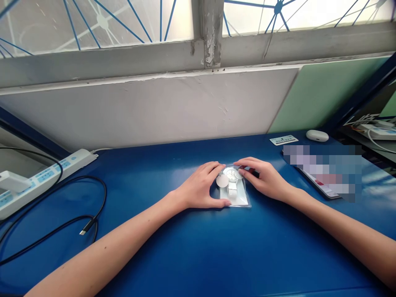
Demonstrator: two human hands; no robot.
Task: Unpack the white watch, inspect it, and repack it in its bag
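Note:
A white wristwatch [231, 175] with a round dial lies on a clear plastic packet [243, 200] with a pale card inside, flat on the table. My left hand [201, 186] spans the packet's left side, thumb at the bottom edge and fingertips at the top, keeping hold of it. A round white disc [222, 180] sits beside the dial, near the left fingers. At the dial's right edge, my right hand [262, 175] has its thumb and fingers bent close together. Something small and dark red shows between them; its kind is unclear.
On the left are a white power strip [46, 175] and a looped black cable [103, 187] with a USB plug. A phone [320, 181], partly blurred out, lies to the right. Behind it are a white card [284, 140] and a white earbud case [317, 135]. A wall closes off the blue table [198, 251].

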